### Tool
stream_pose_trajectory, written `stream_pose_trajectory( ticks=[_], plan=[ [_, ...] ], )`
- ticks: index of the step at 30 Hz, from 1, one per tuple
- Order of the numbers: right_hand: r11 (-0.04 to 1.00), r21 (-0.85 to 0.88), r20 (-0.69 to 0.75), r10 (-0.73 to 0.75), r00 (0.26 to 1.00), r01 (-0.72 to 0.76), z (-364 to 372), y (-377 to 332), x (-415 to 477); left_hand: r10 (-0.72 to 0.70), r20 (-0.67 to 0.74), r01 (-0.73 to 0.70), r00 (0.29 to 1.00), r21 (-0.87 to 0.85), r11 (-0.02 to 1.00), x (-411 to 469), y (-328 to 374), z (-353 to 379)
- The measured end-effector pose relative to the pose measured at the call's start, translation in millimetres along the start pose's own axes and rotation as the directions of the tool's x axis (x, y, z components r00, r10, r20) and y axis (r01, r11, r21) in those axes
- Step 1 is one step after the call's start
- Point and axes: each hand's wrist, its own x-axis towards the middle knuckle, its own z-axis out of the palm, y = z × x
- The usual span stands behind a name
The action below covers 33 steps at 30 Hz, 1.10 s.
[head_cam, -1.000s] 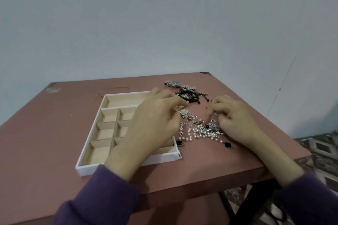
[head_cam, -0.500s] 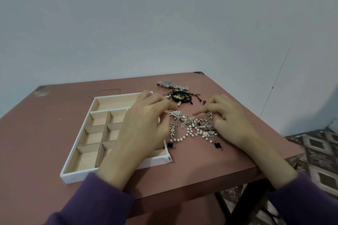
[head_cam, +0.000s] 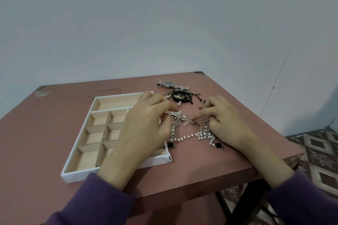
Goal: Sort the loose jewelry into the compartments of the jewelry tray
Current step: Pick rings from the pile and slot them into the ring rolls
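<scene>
The left hand (head_cam: 144,126) pinches a tangled silver charm chain (head_cam: 182,118) beside the white compartmented jewelry tray (head_cam: 73,175); the right hand (head_cam: 226,124) touches it, grip unclear.

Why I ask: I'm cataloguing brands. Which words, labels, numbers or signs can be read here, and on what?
None can be read.
Wristwatch dial: markings too small and blurred.
Silver charm at the left hand: possibly letter-shaped, unreadable.
Jewelry tray and table: no print shows.
</scene>
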Motion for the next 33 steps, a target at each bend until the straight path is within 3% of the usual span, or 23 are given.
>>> stream_pose_trajectory(
  ticks=[5,10,14,18,33],
  plan=[
    [0.996,0.063,-0.144,0.078,0.987,-0.069,-1.2,3.1,2.7,0.019,0.033,-0.019,0.999,0.009,1.000,2.1,0.0,0.4],
    [0.998,0.060,-0.019,0.038,0.999,-0.036,1.0,0.5,0.3,-0.082,0.250,0.056,0.965,0.109,0.992,27.2,3.3,1.9],
    [0.989,0.147,-0.062,0.020,0.998,-0.011,1.1,2.1,-0.1,-0.122,0.444,0.065,0.888,0.142,0.988,57.8,2.7,9.0],
    [0.991,0.127,-0.078,0.039,0.996,-0.028,3.1,4.8,1.9,-0.137,0.613,0.048,0.779,0.159,0.986,70.2,-1.9,25.4],
    [0.992,0.128,-0.046,-0.006,0.999,0.012,1.5,0.5,-1.0,-0.083,0.704,-0.031,0.706,0.148,0.988,80.3,-19.3,41.7]
  ],
)
